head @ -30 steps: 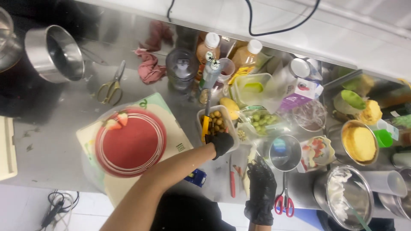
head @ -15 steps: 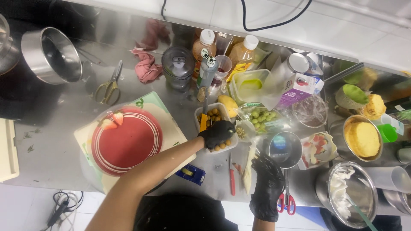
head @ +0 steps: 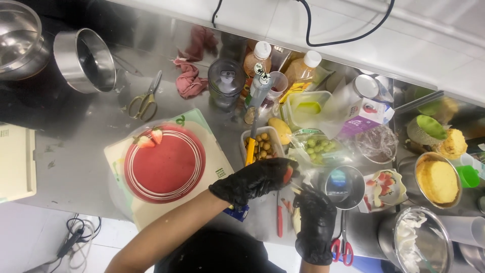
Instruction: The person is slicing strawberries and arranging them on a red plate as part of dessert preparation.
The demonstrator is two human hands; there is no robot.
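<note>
Both my hands wear black gloves. My left hand (head: 252, 182) reaches across the steel counter (head: 76, 167) and pinches a red strawberry piece (head: 287, 175) at its fingertips. My right hand (head: 316, 222) is closed just below and to the right of it, and what looks like a thin knife blade (head: 295, 188) points up toward the strawberry. To the left lies a round red cake (head: 164, 164) on a pale board (head: 214, 167), with two strawberry pieces (head: 150, 138) on its upper rim. A tub of small yellow fruit (head: 262, 144) with a yellow-handled tool (head: 250, 150) stands just above my left hand.
A red-handled knife (head: 279, 222) and red scissors (head: 342, 242) lie near the front edge. Green grapes (head: 318, 146), a small steel cup (head: 344, 186), a dish of cut strawberries (head: 381, 184), sponge cakes (head: 437, 178), a bowl of cream (head: 417, 242), bottles (head: 257, 58) and steel bowls (head: 83, 60) crowd the counter.
My left hand has come down from the tub of yellow fruit toward my right hand, now with a strawberry piece at its fingertips. My right hand has risen slightly to meet it.
</note>
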